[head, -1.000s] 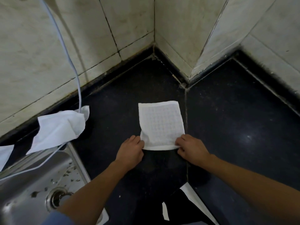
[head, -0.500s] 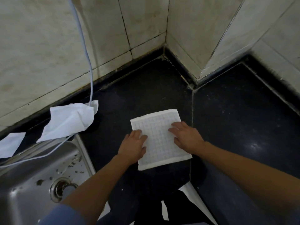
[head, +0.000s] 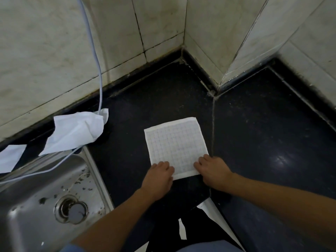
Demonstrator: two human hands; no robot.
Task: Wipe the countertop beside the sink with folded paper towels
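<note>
Paper towel (head: 175, 145), folded into a flat square, lies on the dark countertop (head: 263, 142) to the right of the steel sink (head: 23, 206), just beside the seam (head: 213, 124) in the stone. Left hand (head: 158, 176) rests on its near left corner, fingers together and slightly bent on top of the sheet; right hand (head: 212, 170) rests likewise on the near right corner, fingers close together, pressing down. The towel lies flat under both. A crumpled white paper (head: 76, 131) sits at the sink's back corner, and a pale cable (head: 94, 57) hangs down the tiled wall (head: 45, 51) onto it
</note>
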